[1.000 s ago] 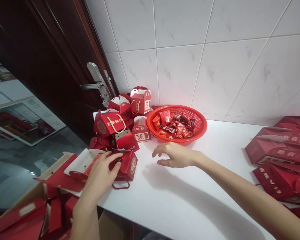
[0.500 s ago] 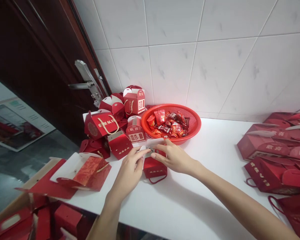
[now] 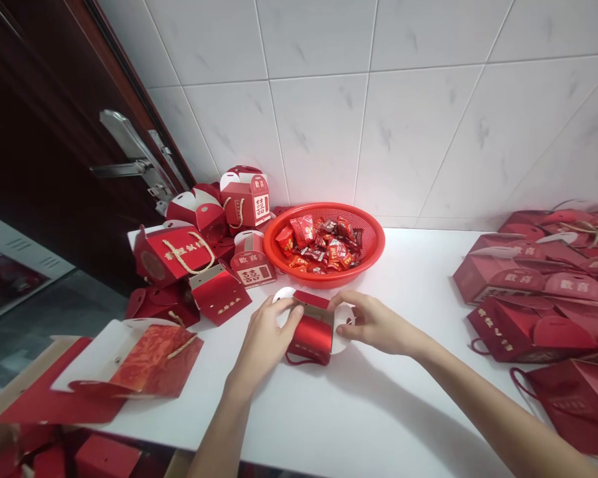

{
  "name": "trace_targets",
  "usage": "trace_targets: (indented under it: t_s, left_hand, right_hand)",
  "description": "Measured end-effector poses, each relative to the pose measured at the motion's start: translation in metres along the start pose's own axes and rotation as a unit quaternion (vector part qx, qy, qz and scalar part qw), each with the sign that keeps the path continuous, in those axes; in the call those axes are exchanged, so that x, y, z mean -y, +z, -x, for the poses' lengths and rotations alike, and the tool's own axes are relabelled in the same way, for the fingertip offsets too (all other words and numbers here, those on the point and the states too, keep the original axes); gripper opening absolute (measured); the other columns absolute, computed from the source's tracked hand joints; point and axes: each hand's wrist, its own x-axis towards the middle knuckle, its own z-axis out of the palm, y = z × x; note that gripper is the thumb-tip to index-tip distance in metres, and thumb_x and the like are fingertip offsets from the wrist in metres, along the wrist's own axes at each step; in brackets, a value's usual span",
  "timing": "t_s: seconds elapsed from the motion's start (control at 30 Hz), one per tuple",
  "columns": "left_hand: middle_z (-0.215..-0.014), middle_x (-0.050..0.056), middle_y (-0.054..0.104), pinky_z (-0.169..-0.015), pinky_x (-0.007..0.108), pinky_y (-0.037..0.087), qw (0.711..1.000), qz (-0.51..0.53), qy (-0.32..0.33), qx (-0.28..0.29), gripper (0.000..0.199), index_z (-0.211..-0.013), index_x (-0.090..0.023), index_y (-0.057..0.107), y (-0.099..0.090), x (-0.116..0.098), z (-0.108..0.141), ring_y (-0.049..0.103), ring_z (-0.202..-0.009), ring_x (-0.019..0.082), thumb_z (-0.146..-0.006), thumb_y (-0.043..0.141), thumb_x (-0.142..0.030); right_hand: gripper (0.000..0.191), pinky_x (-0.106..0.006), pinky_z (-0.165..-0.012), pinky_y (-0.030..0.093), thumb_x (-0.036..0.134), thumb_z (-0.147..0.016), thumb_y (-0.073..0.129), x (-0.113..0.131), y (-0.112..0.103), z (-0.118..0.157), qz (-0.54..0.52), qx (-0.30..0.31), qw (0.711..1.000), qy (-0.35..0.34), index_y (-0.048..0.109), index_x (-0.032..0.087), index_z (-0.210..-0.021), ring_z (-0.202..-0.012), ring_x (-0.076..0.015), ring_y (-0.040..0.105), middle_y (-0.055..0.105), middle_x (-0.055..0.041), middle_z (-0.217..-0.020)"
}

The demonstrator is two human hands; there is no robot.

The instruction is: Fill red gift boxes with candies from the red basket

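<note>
Fingers (image 3: 292, 322) hold a red box (image 3: 311, 340) near a carton (image 3: 250, 260) reading "歡喜".

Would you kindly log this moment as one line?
left hand: holding open red gift box | right hand: touching its white-lined flap | wrapped sweets: in red perforated basket

One basket (image 3: 323, 281) is holding sweets (image 3: 323, 245) too heaped to count. In front of the basket, one left hand (image 3: 268, 333) and one right hand (image 3: 379, 322) are holding one box (image 3: 311, 337). Left of the basket, at least seven boxes (image 3: 177, 255) are sitting, some hiding others; right of it, at least four more boxes (image 3: 533, 326) are sitting.
</note>
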Motion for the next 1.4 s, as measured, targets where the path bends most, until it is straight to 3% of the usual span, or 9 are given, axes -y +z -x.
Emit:
trace_targets:
  t_s: [0.13, 0.33, 0.43, 0.5, 0.6, 0.77, 1.03, 1.2, 1.4]
  left_hand:
    - [-0.077, 0.004, 0.063, -0.067, 0.03, 0.047, 1.0, 0.005, 0.007, 0.012, 0.043, -0.063, -0.022, 0.062, -0.001, -0.006, -0.002, 0.06, -0.074, 0.022, -0.091, 0.051, -0.052]
    - [-0.072, 0.0, 0.052, -0.071, 0.028, 0.044, 0.994, 0.1, 0.013, 0.035, 0.045, -0.056, -0.021, 0.042, -0.008, -0.004, 0.0, 0.054, -0.072, 0.018, -0.088, 0.055, -0.049]
    - [-0.097, 0.004, 0.065, -0.082, 0.03, 0.051, 0.978, 0.148, 0.03, 0.144, 0.027, -0.084, -0.021, 0.064, -0.022, 0.005, 0.005, 0.063, -0.09, 0.023, -0.081, 0.065, -0.048]
    - [-0.13, 0.008, 0.063, -0.098, 0.036, 0.05, 0.963, 0.143, 0.039, 0.226, 0.053, -0.119, -0.024, 0.066, -0.032, 0.012, 0.01, 0.061, -0.116, 0.03, -0.075, 0.075, -0.05]
    - [-0.162, 0.007, 0.038, -0.119, 0.045, 0.034, 0.953, 0.088, 0.041, 0.287, 0.094, -0.149, -0.029, 0.047, -0.04, 0.022, 0.016, 0.036, -0.147, 0.036, -0.067, 0.085, -0.053]
    - [-0.169, 0.007, 0.021, -0.121, 0.048, 0.031, 0.957, 0.069, 0.012, 0.282, 0.11, -0.16, -0.032, 0.027, -0.034, 0.033, 0.02, 0.027, -0.152, 0.038, -0.069, 0.084, -0.057]
    - [-0.156, 0.013, 0.046, -0.112, 0.05, 0.042, 0.939, 0.151, 0.054, 0.303, 0.121, -0.164, -0.026, 0.012, -0.016, 0.031, -0.001, 0.044, -0.14, 0.041, -0.07, 0.082, -0.059]
    - [-0.158, 0.012, 0.043, -0.113, 0.05, 0.04, 0.956, 0.108, 0.06, 0.267, 0.118, -0.163, -0.029, 0.015, -0.003, 0.027, -0.015, 0.044, -0.141, 0.04, -0.071, 0.084, -0.053]
    - [-0.163, 0.01, 0.037, -0.115, 0.048, 0.039, 0.968, 0.014, 0.07, 0.24, 0.119, -0.163, -0.034, 0.013, -0.007, 0.015, -0.026, 0.039, -0.146, 0.038, -0.07, 0.085, -0.051]
  right_hand:
    - [0.03, -0.031, -0.075, 0.049, 0.014, -0.083, 0.059, -0.002, 0.002, 0.006, -0.018, 0.012, 0.999, -0.036, 0.068, 0.023, -0.111, -0.086, -0.0172, 0.061, 0.068, -0.0043, -0.116]
    - [0.058, -0.037, -0.085, 0.054, 0.021, -0.087, 0.058, -0.009, 0.014, 0.021, -0.034, -0.026, 0.998, -0.039, 0.05, 0.027, -0.144, -0.105, -0.0231, 0.063, 0.059, -0.0094, -0.141]
    - [0.078, -0.04, -0.087, 0.056, 0.026, -0.085, 0.065, -0.014, 0.019, 0.029, -0.098, -0.039, 0.994, -0.002, 0.032, 0.027, -0.156, -0.097, -0.0217, 0.065, 0.057, -0.011, -0.14]
    - [0.083, -0.04, -0.089, 0.056, 0.03, -0.085, 0.068, -0.015, 0.021, 0.034, -0.148, -0.036, 0.988, 0.014, 0.028, 0.027, -0.158, -0.1, -0.0223, 0.066, 0.055, -0.012, -0.142]
    - [0.089, -0.04, -0.094, 0.054, 0.036, -0.083, 0.073, -0.017, 0.023, 0.038, -0.192, -0.026, 0.98, 0.039, 0.027, 0.026, -0.159, -0.108, -0.0243, 0.065, 0.049, -0.0132, -0.148]
    - [0.1, -0.043, -0.1, 0.05, 0.045, -0.077, 0.079, -0.025, 0.027, 0.039, -0.229, 0.0, 0.969, 0.096, 0.026, 0.025, -0.16, -0.124, -0.0302, 0.056, 0.041, -0.0128, -0.156]
    - [0.093, -0.041, -0.1, 0.049, 0.051, -0.079, 0.075, -0.027, 0.018, 0.033, -0.214, -0.018, 0.972, 0.094, 0.032, 0.022, -0.156, -0.126, -0.03, 0.054, 0.043, -0.0116, -0.156]
    - [0.087, -0.039, -0.093, 0.053, 0.054, -0.083, 0.069, -0.032, 0.0, 0.024, -0.155, -0.039, 0.982, 0.097, 0.035, 0.019, -0.155, -0.11, -0.026, 0.062, 0.052, -0.0133, -0.149]
    - [0.069, -0.037, -0.082, 0.057, 0.06, -0.089, 0.062, -0.017, -0.045, 0.016, 0.034, 0.018, 0.997, 0.068, 0.054, 0.021, -0.145, -0.1, -0.0251, 0.067, 0.063, -0.0132, -0.138]
